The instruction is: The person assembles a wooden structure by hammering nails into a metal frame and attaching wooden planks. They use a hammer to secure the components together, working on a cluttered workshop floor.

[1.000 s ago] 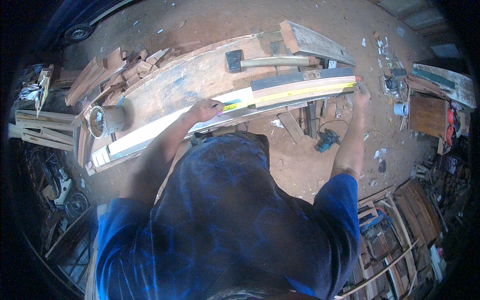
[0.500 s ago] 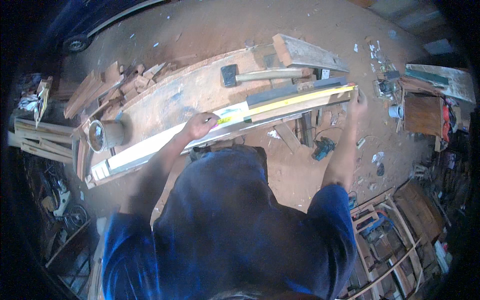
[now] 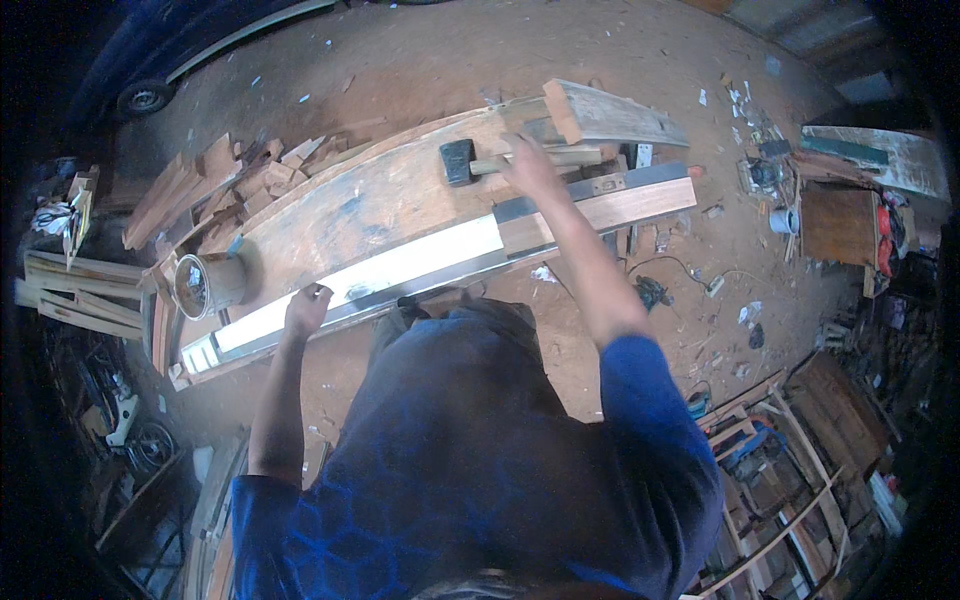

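Note:
My left hand [image 3: 308, 308] is closed, fingers pinched together, by the near edge of a long bright white strip [image 3: 410, 263] on the workbench. What its fingers hold, if anything, is too small to make out. My right hand [image 3: 528, 167] reaches over the wooden handle [image 3: 580, 158] of a mallet with a black head [image 3: 457, 163]. Its fingers are curled and partly hidden, so a grip on the handle cannot be confirmed. To the right, a reddish wooden piece [image 3: 640, 207] lies along a dark bar [image 3: 655, 176] with a small window in it.
A bucket [image 3: 210, 283] stands at the bench's left end, and a thick plank [image 3: 625, 117] lies at the far right. Wood offcuts [image 3: 255, 175] are heaped behind the bench [image 3: 400, 150]. A power tool [image 3: 652, 293] with a cord sits on the littered floor to the right.
The yellow measuring tape stretched between my hands is gone from view. My left hand has moved left and nearer; my right hand has swung left from the wood's far end to the mallet handle.

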A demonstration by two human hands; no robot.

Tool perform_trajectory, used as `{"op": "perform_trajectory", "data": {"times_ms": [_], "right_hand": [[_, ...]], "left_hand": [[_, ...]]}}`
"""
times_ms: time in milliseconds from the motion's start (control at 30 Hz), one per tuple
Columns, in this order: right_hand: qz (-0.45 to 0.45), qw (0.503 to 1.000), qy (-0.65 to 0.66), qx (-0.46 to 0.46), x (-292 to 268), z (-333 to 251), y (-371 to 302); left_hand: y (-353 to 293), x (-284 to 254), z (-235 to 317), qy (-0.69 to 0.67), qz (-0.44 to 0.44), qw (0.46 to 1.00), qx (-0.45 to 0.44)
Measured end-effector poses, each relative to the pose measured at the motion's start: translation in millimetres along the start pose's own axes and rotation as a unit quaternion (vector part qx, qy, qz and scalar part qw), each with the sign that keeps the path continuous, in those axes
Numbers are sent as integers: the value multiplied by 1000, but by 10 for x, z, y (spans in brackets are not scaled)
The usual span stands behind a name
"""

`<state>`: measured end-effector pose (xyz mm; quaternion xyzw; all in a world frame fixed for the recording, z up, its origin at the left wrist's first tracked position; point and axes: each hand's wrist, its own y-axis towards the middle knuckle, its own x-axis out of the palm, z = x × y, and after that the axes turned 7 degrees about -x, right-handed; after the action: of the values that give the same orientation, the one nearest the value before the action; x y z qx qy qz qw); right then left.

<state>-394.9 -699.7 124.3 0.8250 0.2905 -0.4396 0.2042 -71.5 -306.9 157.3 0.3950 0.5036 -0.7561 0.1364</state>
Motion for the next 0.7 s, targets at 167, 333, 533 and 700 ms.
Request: {"op": "perform_trajectory", "data": {"times_ms": [167,333,533,700], "right_hand": [[-291,945,-146,-40,647,224,565],[-394,894,-212,-35,714,-72,697],[-236,970,-4,50,103,-918,-80],[-113,964,87,226,-20,-1462,-1799]], "left_hand": [[200,56,-24,41,76,996,-1],[804,260,-26,79,107,990,54],[1470,565,58,169,67,982,47],[1509,697,1306,16,16,969,247]]}}
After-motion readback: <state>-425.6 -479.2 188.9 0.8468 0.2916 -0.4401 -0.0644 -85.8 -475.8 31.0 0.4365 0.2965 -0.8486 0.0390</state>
